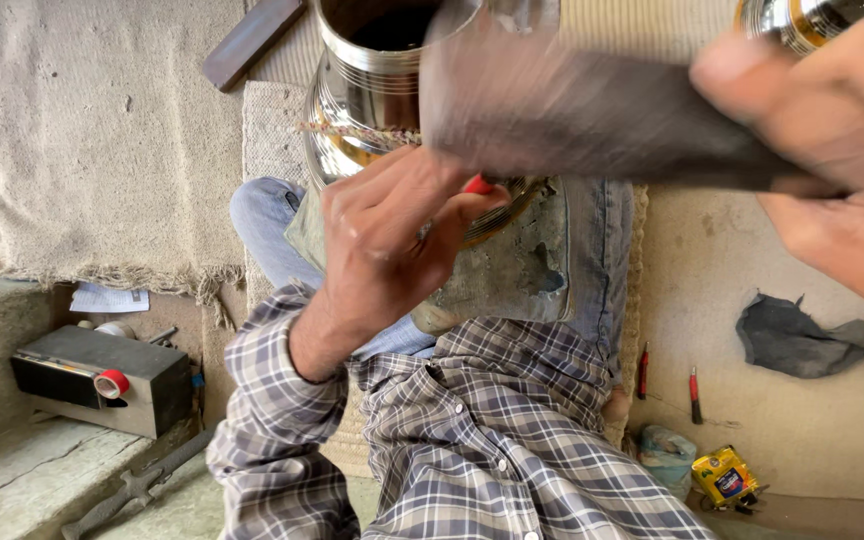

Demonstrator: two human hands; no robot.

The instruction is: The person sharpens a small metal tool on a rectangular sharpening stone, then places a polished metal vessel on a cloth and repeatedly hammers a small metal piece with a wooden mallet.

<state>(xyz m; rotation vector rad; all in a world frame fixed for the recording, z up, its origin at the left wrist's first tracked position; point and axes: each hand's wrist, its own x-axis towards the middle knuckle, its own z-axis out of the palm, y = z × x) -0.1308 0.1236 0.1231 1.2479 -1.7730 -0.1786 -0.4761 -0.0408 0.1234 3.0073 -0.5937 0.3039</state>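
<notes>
Nearest the lens: blue-and-grey plaid cotton shirt, soft and creased, sleeve cuff loose at the left wrist. Beyond it, faded blue denim jeans and a stiff, stained grey cloth pad laid across the lap.

Left hand, fingers curled tight, pinching a thin red-handled tool against the side of a tall, polished, round-bellied steel pot. Pot resting on the lap pad, mirror-bright and ribbed, with a band of fine pattern around the shoulder and a dark open mouth at the top.

Right hand, close to the lens at the upper right, fingers wrapped around the handle of a dark, blurred, block-shaped hammer, its head hanging over the pot. Exact form of the head not clear through the blur.

On the dusty concrete floor to the right: 2 slim red-handled tools, a crumpled dark grey rag, a small yellow packet. To the left: a boxy grey metal case with a roll of red tape, and a coarse beige woven rug with a frayed fringe.
</notes>
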